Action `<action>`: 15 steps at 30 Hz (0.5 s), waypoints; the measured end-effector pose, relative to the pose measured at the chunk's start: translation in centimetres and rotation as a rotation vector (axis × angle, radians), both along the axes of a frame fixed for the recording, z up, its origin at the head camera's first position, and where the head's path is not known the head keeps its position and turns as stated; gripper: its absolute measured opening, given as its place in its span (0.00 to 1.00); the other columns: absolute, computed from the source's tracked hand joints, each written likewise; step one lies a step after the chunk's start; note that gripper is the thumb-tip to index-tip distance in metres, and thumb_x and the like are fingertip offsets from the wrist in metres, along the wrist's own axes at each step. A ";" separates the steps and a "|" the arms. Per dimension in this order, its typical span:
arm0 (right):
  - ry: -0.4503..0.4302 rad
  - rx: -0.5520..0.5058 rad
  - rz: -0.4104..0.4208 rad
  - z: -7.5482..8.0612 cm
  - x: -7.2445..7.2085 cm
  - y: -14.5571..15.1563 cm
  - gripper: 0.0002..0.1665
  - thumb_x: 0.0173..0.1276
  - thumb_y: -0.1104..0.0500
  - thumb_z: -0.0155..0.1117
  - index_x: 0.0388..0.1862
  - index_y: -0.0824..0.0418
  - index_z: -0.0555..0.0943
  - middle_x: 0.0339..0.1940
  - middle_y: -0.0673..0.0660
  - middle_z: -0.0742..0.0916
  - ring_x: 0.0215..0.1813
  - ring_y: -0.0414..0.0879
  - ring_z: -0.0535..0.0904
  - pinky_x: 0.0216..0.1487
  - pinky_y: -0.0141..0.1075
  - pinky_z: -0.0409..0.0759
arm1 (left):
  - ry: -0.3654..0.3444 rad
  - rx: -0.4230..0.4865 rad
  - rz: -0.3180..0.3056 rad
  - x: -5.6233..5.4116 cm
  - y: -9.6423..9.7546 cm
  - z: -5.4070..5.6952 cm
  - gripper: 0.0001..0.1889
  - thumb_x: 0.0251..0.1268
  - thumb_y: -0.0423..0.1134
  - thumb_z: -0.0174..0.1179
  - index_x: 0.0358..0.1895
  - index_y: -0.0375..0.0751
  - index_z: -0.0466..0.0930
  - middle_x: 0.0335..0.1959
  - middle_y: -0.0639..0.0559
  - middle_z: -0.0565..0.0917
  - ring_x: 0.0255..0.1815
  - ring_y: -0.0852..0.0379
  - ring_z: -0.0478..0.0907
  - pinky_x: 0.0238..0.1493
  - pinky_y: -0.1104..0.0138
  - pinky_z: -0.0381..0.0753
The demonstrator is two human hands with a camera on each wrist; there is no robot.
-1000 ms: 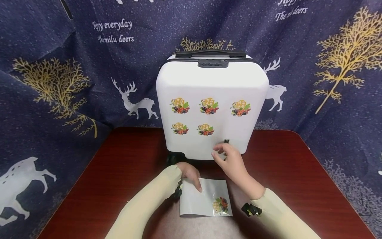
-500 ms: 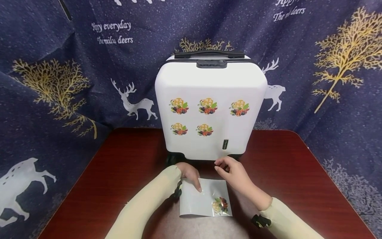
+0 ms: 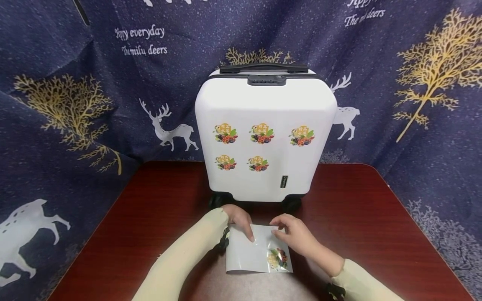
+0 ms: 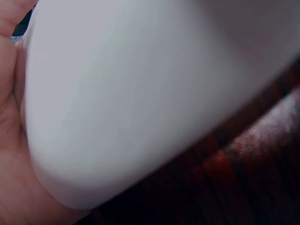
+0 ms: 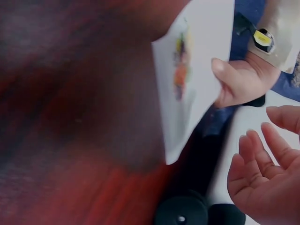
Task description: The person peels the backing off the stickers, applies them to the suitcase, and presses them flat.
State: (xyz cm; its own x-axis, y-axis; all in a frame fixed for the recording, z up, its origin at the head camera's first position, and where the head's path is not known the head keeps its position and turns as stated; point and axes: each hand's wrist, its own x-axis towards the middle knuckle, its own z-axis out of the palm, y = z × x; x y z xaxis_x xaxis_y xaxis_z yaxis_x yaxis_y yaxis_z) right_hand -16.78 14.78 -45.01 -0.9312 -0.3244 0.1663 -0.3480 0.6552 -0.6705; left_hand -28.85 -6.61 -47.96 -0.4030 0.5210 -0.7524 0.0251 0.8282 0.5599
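Note:
My left hand grips a white sticker sheet at its far left edge, thumb on top and fingers underneath. One fruit sticker lies at the sheet's near right corner. In the left wrist view the sheet fills most of the picture beside the palm. Over the sheet's far right corner, my right hand has its fingers loosely bent with nothing between them. The right wrist view shows those fingers apart from the sheet.
Behind the hands a white suitcase stands upright on the red-brown table. Several fruit stickers are on its front in two rows, with a small dark label lower right. A blue printed cloth hangs behind.
My right hand has come down from the suitcase's lower right front to the far right corner of the sticker sheet. The left hand and the sheet have stayed in place.

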 end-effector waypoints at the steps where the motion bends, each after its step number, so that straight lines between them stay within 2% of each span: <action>1: 0.001 0.007 0.008 -0.2 0.1 0.1 0.09 0.65 0.66 0.70 0.44 0.61 0.86 0.42 0.54 0.89 0.42 0.47 0.83 0.38 0.32 0.81 | 0.001 0.000 -0.002 0.0 0.0 0.0 0.15 0.59 0.41 0.70 0.47 0.38 0.87 0.39 0.47 0.91 0.42 0.53 0.88 0.51 0.58 0.89; 8: 0.005 0.058 0.113 -1.3 0.4 0.7 0.10 0.60 0.69 0.70 0.41 0.61 0.86 0.39 0.52 0.89 0.36 0.40 0.79 0.37 0.29 0.80 | 0.033 0.004 -0.007 0.2 -0.1 0.2 0.17 0.58 0.41 0.70 0.48 0.37 0.87 0.41 0.48 0.90 0.43 0.53 0.87 0.53 0.58 0.88; 15: -0.032 0.171 0.163 -2.0 0.4 0.7 0.10 0.55 0.66 0.75 0.37 0.60 0.86 0.34 0.49 0.86 0.35 0.36 0.77 0.37 0.30 0.79 | 0.044 0.009 -0.010 0.4 -0.1 0.5 0.17 0.59 0.41 0.70 0.49 0.36 0.86 0.41 0.48 0.90 0.43 0.53 0.87 0.54 0.59 0.87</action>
State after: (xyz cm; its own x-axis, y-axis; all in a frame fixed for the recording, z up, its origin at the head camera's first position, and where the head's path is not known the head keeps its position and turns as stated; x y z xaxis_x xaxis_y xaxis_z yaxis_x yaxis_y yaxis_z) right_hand -16.33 15.50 -47.03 -0.8683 -0.4915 0.0672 -0.4386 0.6974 -0.5668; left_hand -28.48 -6.71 -47.45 -0.4301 0.5322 -0.7293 0.0584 0.8225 0.5658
